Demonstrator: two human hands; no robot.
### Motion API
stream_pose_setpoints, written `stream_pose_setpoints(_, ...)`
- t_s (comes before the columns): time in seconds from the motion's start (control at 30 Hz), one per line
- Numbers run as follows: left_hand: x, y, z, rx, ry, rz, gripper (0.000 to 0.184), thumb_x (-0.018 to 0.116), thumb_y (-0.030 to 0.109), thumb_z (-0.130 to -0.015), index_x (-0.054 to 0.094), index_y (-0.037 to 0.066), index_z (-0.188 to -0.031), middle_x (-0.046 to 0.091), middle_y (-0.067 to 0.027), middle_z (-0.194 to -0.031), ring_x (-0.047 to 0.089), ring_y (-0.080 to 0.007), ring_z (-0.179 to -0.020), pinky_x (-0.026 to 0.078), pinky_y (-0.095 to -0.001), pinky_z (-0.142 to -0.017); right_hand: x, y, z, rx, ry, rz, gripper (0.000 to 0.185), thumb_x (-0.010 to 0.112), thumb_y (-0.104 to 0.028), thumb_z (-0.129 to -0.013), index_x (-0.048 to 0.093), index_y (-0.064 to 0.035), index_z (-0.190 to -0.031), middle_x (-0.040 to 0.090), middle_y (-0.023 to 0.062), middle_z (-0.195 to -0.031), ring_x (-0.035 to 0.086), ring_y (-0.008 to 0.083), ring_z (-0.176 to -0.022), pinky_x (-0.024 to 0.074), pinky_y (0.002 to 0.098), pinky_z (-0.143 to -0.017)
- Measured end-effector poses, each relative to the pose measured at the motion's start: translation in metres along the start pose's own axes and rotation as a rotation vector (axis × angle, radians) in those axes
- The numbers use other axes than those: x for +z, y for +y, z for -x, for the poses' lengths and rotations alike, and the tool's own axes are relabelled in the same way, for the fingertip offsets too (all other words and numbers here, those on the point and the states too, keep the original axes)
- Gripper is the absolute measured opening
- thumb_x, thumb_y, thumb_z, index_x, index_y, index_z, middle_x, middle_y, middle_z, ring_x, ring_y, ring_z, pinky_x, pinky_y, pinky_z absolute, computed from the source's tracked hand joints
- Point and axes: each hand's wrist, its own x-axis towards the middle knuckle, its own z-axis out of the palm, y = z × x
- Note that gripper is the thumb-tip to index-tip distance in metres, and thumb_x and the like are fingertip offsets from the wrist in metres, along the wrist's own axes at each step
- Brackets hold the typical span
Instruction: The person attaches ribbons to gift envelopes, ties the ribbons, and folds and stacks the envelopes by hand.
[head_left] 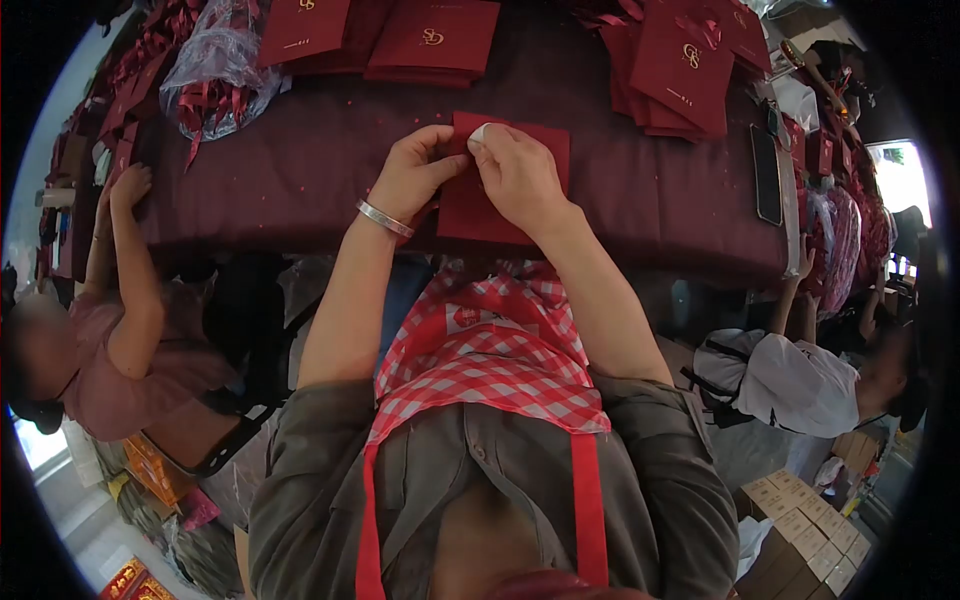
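Note:
A dark red paper gift bag point(485, 217) lies flat on the cloth-covered table in front of me, partly covered by both hands. My left hand point(415, 172), with a silver bangle point(385, 218) at its wrist, is at the bag's left side, thumb and fingers curled together. My right hand point(520, 175) rests over the bag's upper middle with its fingers pinched. A small white piece point(478, 133) shows at its fingertips; whether it is a finger cover or something held, I cannot tell. The fingertips of both hands nearly meet, and what lies between them is hidden.
Stacks of red bags with gold lettering point(432, 38) point(680, 62) lie at the back. A clear plastic bag of red ribbons point(215, 75) sits back left. A phone point(767, 174) lies near the right edge. Co-workers point(130, 330) point(800, 380) are on both sides. Cartons point(800, 520) stand lower right.

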Motion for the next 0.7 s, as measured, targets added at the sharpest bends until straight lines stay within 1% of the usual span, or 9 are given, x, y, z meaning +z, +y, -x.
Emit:
stream_pose_setpoints(0.07, 0.003, 0.000, -0.001, 0.021, -0.003, -0.004, 0.026, 0.061, 0.000, -0.081, 0.058, 0.003, -0.107, 0.061, -0.0004, -0.094, 0.056, -0.0062, -0.083, 0.046, -0.0196, -0.071, 0.000, 0.001, 0.000, 0.053, -0.013, -0.156, 0.007, 0.055, -0.011, -0.080, 0.053, -0.0042, -0.078, 0.058, 0.0126, -0.076, 0.058, 0.0320, -0.075, 0.0486, 0.0409, -0.064)
stream_pose_setpoints(0.1, 0.003, -0.001, 0.000, 0.040, 0.000, -0.005, 0.026, 0.062, -0.001, -0.080, 0.059, 0.003, -0.106, 0.061, 0.0004, -0.091, 0.056, -0.0053, -0.078, 0.046, -0.0185, -0.067, 0.002, 0.002, 0.001, 0.019, 0.017, -0.109, 0.007, 0.055, -0.011, -0.080, 0.053, -0.0042, -0.079, 0.058, 0.0125, -0.076, 0.058, 0.0321, -0.075, 0.0487, 0.0412, -0.065)
stream_pose_setpoints(0.27, -0.006, 0.008, 0.003, -0.046, -0.050, 0.013, 0.026, 0.058, 0.004, -0.084, 0.058, 0.004, -0.110, 0.062, 0.0004, -0.094, 0.057, -0.0060, -0.081, 0.047, -0.0201, -0.070, 0.007, -0.001, 0.004, -0.061, 0.071, 0.088, 0.008, 0.054, -0.007, -0.083, 0.053, -0.0004, -0.080, 0.059, 0.0153, -0.075, 0.058, 0.0340, -0.074, 0.0475, 0.0406, -0.064)
stream_pose_setpoints(0.37, -0.008, 0.009, 0.005, -0.139, -0.045, 0.032, 0.026, 0.054, 0.008, -0.088, 0.057, 0.005, -0.113, 0.061, 0.0006, -0.097, 0.057, -0.0063, -0.083, 0.047, -0.0209, -0.071, 0.000, -0.005, -0.004, -0.031, -0.105, 0.214, 0.012, 0.052, -0.010, -0.085, 0.053, 0.0009, -0.081, 0.059, 0.0166, -0.075, 0.058, 0.0349, -0.075, 0.0475, 0.0407, -0.064)
stream_pose_setpoints(0.43, -0.009, 0.005, 0.005, -0.174, -0.028, 0.040, 0.026, 0.052, 0.010, -0.090, 0.056, 0.005, -0.115, 0.061, 0.0006, -0.099, 0.057, -0.0064, -0.084, 0.047, -0.0212, -0.072, -0.010, -0.007, -0.018, 0.164, -0.348, 0.166, 0.016, 0.052, -0.014, -0.087, 0.054, 0.0014, -0.082, 0.061, 0.0163, -0.076, 0.061, 0.0312, -0.074, 0.0483, 0.0383, -0.064)
stream_pose_setpoints(0.47, -0.011, 0.002, 0.004, -0.155, -0.045, -0.011, 0.027, 0.051, 0.011, -0.090, 0.055, 0.005, -0.116, 0.061, 0.0002, -0.100, 0.057, -0.0069, -0.085, 0.048, -0.0219, -0.072, -0.014, -0.007, -0.023, 0.166, -0.344, 0.164, 0.016, 0.052, -0.014, -0.087, 0.054, 0.0014, -0.082, 0.061, 0.0163, -0.076, 0.061, 0.0312, -0.074, 0.0483, 0.0383, -0.064)
stream_pose_setpoints(0.53, -0.012, 0.004, 0.004, -0.131, -0.063, -0.061, 0.028, 0.050, 0.011, -0.091, 0.054, 0.004, -0.117, 0.060, -0.0003, -0.100, 0.057, -0.0074, -0.086, 0.048, -0.0226, -0.072, -0.022, -0.004, -0.028, 0.408, -0.553, -0.178, 0.017, 0.055, -0.015, -0.087, 0.056, 0.0021, -0.086, 0.063, 0.0153, -0.078, 0.063, 0.0227, -0.073, 0.0488, 0.0329, -0.064)
stream_pose_setpoints(0.67, -0.012, 0.017, 0.005, -0.138, -0.136, -0.124, 0.029, 0.048, 0.010, -0.091, 0.052, 0.003, -0.119, 0.060, -0.0006, -0.099, 0.058, -0.0087, -0.082, 0.050, -0.0241, -0.069, -0.021, 0.009, -0.012, 0.329, -0.455, -0.196, 0.021, 0.056, -0.016, -0.088, 0.056, 0.0031, -0.095, 0.064, 0.0117, -0.077, 0.063, 0.0139, -0.073, 0.0485, 0.0282, -0.064)
stream_pose_setpoints(0.7, -0.011, 0.019, 0.005, -0.176, -0.174, -0.091, 0.030, 0.048, 0.010, -0.091, 0.052, 0.003, -0.120, 0.060, -0.0005, -0.099, 0.058, -0.0090, -0.080, 0.050, -0.0243, -0.068, -0.019, 0.015, -0.008, 0.364, -0.376, -0.358, 0.022, 0.056, -0.015, -0.088, 0.055, 0.0037, -0.100, 0.064, 0.0105, -0.077, 0.062, 0.0129, -0.074, 0.0480, 0.0278, -0.063)
